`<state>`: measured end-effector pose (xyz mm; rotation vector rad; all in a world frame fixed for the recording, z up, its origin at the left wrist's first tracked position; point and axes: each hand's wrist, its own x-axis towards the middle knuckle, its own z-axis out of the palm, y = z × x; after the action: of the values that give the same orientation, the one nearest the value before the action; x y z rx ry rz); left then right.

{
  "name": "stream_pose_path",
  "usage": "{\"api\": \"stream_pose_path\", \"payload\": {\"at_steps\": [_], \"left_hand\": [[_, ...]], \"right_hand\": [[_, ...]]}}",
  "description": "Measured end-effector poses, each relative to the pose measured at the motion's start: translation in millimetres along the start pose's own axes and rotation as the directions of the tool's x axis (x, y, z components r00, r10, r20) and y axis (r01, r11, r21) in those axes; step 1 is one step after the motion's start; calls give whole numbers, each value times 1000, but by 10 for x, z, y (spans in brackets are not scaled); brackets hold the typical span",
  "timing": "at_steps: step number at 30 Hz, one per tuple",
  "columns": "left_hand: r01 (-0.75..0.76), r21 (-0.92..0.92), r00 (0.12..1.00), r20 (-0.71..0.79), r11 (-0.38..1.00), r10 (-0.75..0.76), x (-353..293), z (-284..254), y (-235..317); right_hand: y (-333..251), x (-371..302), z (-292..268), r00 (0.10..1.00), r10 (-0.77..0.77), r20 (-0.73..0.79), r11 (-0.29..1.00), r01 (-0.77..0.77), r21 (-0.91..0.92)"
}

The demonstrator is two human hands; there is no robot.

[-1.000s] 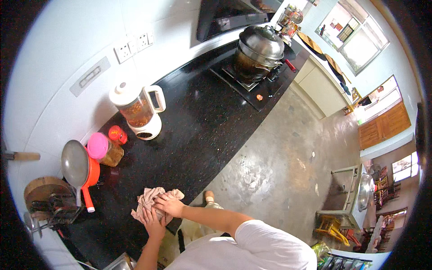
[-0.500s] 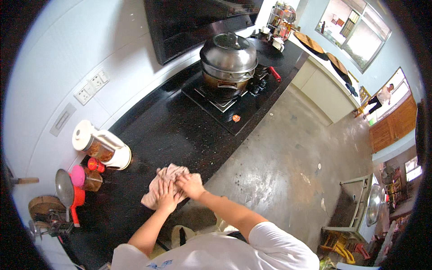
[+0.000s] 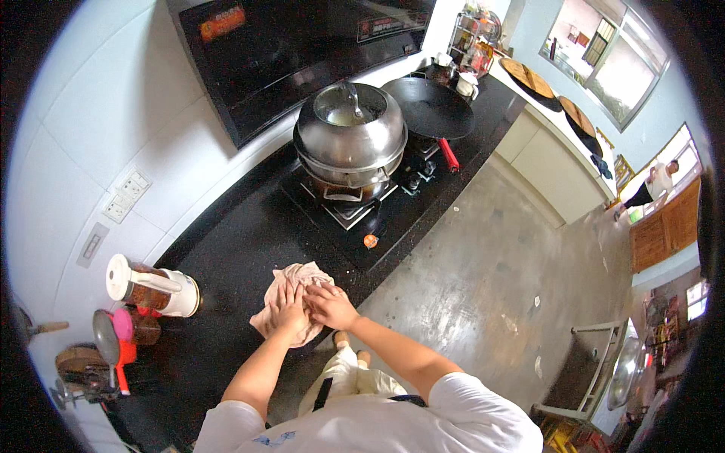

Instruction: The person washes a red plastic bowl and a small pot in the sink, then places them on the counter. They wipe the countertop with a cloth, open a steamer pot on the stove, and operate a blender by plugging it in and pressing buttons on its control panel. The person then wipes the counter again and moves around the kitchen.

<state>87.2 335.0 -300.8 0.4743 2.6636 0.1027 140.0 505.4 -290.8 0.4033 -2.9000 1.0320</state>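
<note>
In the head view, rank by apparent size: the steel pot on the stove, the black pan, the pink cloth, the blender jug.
1. steel pot
2. black pan
3. pink cloth, partly under both hands
4. blender jug
Cloth and jug look close; fisheye bending makes that unsure.

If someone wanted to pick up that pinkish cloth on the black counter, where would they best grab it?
Probably at the bunched far end of the cloth, coming from above on the stove side. That end lies crumpled in raised folds and is bare, so fingers could pinch a fold. The near part is flattened under the left hand and right hand, at the edge of the counter.
</note>
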Motion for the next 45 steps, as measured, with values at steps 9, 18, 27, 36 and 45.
{"api": "stream_pose_path", "payload": {"at_steps": [9,18,27,36,45], "left_hand": [[-37,-14,999,8,999,37,538,-476,370],[-38,-283,962,-271,958,-42,441,-317,491],[167,-427,906,-290,889,-309,41,-70,1475],[95,-601,839,-381,794,-388,-125,-236,1777],[75,-533,753,-523,843,-399,-386,-366,1793]], "right_hand": [[847,-441,-1195,958,168,-231,986,-167,26],[1693,-194,-2328,970,93,-223,988,-62,141],[2181,494,-4398,854,-190,-484,972,233,29],[2028,1310,-5828,734,-307,-606,951,229,-206],[1629,1866,-6599,604,-411,-683,911,286,-296]]}}
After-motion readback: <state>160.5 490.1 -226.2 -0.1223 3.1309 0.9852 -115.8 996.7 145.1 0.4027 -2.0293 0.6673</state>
